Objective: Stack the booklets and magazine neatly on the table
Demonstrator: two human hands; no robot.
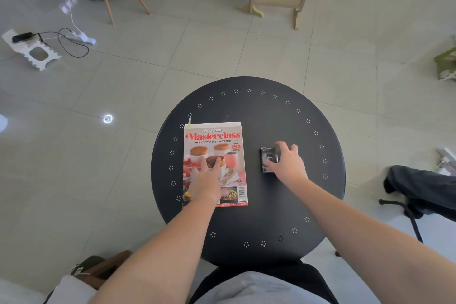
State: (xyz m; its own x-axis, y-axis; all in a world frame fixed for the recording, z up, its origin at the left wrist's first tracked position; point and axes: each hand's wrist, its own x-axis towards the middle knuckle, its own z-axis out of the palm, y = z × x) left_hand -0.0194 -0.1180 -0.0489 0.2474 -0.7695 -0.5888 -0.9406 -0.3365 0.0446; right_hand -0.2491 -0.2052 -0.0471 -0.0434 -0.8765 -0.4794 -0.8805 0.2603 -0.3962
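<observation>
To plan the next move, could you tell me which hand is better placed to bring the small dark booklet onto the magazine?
The right hand: it already rests on the small dark booklet, while the left hand lies flat on the magazine.

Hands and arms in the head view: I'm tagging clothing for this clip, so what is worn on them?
Nothing shows on either: the left hand and right hand are bare, without gloves, rings or a watch in view. Both forearms are uncovered to the bottom edge; no sleeve reaches them.
</observation>
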